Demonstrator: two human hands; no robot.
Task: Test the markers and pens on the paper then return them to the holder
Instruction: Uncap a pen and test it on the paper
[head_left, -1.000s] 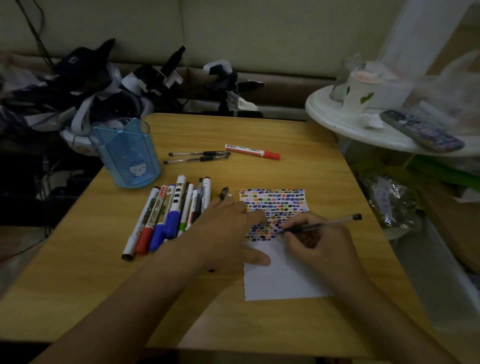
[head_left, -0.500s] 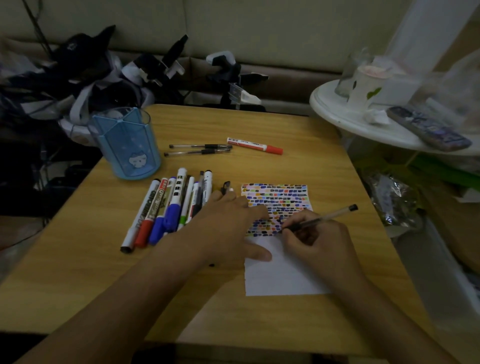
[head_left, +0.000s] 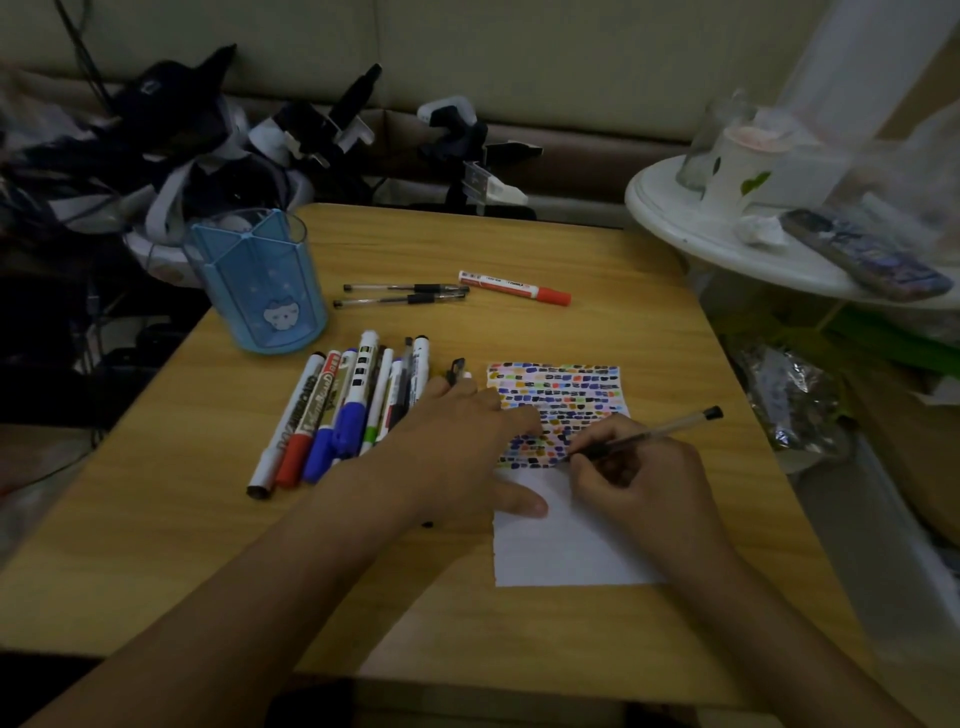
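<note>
Still right hand (head_left: 641, 478) round the pen (head_left: 644, 435), tip on paper (head_left: 566, 551); left hand (head_left: 467, 447) flat as before.

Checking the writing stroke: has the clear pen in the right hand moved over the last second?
Yes. Against the paper's coloured marks, the clear black-capped pen tilted steeper; its tip stays at the lowest row.

Two bare forearms, no sleeves, left hand (head_left: 462, 447), right hand (head_left: 639, 478), no rings or watch visible
</note>
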